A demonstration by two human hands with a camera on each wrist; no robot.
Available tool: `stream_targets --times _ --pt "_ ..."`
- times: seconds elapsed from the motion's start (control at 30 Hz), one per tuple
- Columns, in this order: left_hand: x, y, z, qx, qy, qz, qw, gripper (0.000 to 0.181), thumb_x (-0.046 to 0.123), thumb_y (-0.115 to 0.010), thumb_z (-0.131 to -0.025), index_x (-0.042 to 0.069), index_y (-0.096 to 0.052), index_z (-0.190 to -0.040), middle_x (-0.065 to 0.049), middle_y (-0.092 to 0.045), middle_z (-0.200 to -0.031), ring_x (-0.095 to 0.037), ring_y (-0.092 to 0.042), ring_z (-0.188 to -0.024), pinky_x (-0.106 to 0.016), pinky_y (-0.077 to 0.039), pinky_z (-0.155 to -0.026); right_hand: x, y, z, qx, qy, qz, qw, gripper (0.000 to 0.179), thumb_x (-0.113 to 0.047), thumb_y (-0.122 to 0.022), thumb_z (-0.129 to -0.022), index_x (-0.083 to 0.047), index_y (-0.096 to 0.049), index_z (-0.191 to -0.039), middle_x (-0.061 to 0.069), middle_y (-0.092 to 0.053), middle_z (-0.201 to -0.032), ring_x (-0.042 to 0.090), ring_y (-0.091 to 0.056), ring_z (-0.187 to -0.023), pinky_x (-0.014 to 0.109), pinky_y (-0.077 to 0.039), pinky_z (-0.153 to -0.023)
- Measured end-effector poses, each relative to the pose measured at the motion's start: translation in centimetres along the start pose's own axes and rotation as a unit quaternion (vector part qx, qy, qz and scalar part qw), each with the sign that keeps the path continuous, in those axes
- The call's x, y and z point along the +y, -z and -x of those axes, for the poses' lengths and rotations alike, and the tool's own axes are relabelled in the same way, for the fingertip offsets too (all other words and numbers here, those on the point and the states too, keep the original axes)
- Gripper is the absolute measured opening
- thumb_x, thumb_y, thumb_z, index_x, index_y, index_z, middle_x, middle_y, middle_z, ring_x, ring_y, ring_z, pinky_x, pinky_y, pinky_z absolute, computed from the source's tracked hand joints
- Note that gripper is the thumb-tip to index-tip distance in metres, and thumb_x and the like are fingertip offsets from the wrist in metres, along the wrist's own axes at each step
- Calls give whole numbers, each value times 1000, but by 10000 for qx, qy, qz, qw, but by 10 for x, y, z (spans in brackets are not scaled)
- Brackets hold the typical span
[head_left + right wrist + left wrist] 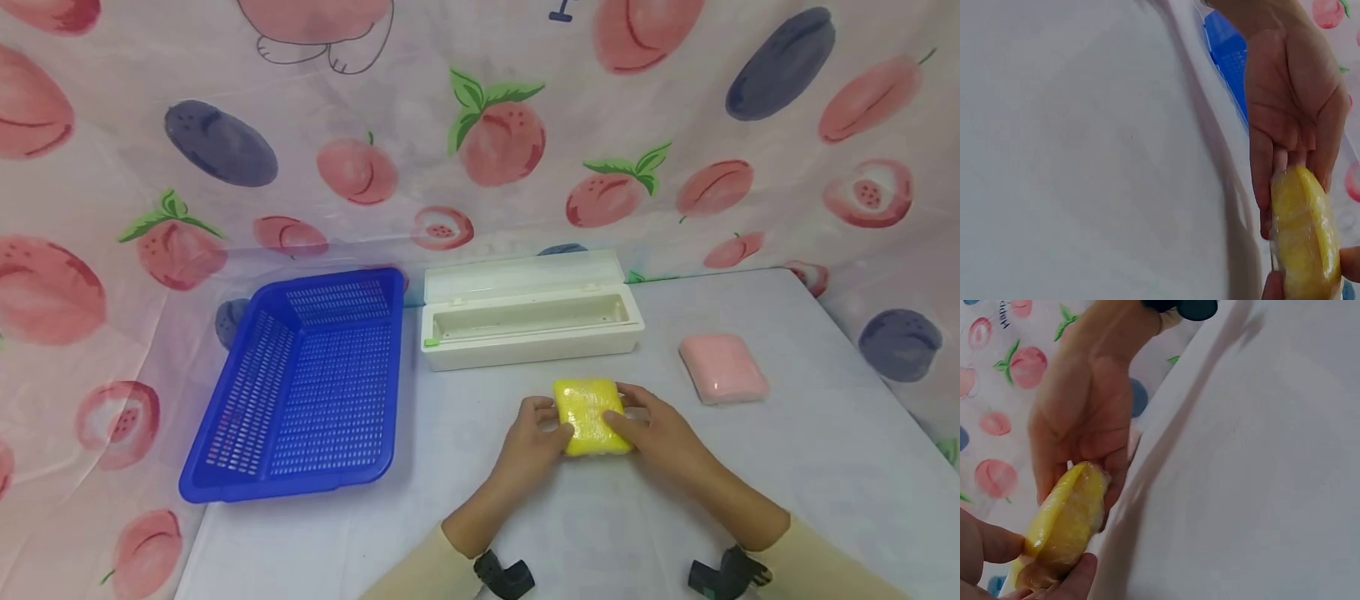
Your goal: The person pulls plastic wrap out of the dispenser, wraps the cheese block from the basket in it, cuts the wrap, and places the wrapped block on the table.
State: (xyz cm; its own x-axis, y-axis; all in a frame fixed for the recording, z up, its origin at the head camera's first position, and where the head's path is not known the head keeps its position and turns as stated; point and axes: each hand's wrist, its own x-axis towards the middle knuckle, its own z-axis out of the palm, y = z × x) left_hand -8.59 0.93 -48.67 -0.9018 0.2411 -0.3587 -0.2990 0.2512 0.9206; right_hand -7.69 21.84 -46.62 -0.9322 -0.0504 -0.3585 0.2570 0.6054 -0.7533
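Note:
Both hands hold a yellow square packet [591,417], smooth and shiny under clear film. My left hand [528,442] grips its left edge, thumb on the near left corner. On the opposite edge, my right hand [667,437] has its thumb on top and its fingers behind. In the left wrist view the packet [1066,522] shows a rounded side with film gathered over it, pinched by the left fingers at bottom left. The right wrist view shows the packet [1304,234] with the right thumb and a fingertip at its lower end.
A blue perforated basket [393,400] stands on the left. Behind the hands is a long white box [532,346] with its lid [525,279] raised and a narrow trough inside. To the right, a pink square packet [723,368] lies on the white table [840,483]. A fruit-print cloth hangs behind.

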Motion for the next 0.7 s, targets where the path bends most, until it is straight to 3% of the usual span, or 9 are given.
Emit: stream_targets --times 0.13,0.23,0.33,0.43,0.5,0.6,0.7 --pt "5 -24 -12 50 -247 -173 9995 40 27 -61 -100 15 -50 -136 -5 -59 -142 -20 -65 -121 -37 -56 -95 8 14 -2 326 -77 -50 9994 77 -50 -56 -101 -3 -32 -158 26 -49 -148 42 -52 -132 51 -49 -100" --pt "10 -39 -23 -6 -423 -354 9985 49 26 -61 -100 13 -47 -145 -2 -54 -144 -16 -64 -122 -28 -57 -94 13 26 -4 591 39 -297 9978 71 -42 -56 -103 1 -33 -155 28 -49 -149 43 -54 -133 33 -53 -97" --pt "17 -49 -33 84 -573 -740 9956 58 22 -64 -98 11 -46 -151 -1 -53 -135 -9 -61 -115 -20 -54 -90 15 35 -7 706 127 -495 9962 64 -36 -54 -104 3 -35 -152 29 -48 -150 42 -53 -135 15 -50 -88" --pt "23 -56 -43 199 -696 -1186 9903 61 18 -67 -96 9 -46 -152 -1 -53 -125 -6 -56 -107 -19 -51 -89 16 41 -10 730 160 -494 9960 62 -33 -51 -105 5 -36 -152 30 -47 -151 42 -51 -137 8 -46 -83" --pt "25 -60 -48 278 -677 -1409 9873 61 17 -69 -95 10 -48 -152 0 -54 -122 -5 -54 -102 -20 -50 -86 17 42 -12 766 168 -362 9963 61 -32 -50 -105 5 -36 -153 29 -47 -152 42 -50 -138 15 -49 -89" --pt "24 -65 -54 282 -714 -1580 9845 62 16 -69 -95 11 -48 -152 0 -56 -124 -4 -54 -100 -19 -50 -85 17 43 -14 803 129 -175 9965 62 -31 -48 -106 6 -34 -154 30 -43 -154 45 -45 -142 37 -53 -102" --pt "23 -69 -58 261 -752 -1719 9819 61 17 -69 -96 11 -46 -153 0 -56 -131 -3 -55 -100 -18 -50 -85 19 43 -15 798 108 -17 9967 65 -32 -46 -107 7 -29 -156 30 -37 -158 47 -38 -145 58 -44 -111"
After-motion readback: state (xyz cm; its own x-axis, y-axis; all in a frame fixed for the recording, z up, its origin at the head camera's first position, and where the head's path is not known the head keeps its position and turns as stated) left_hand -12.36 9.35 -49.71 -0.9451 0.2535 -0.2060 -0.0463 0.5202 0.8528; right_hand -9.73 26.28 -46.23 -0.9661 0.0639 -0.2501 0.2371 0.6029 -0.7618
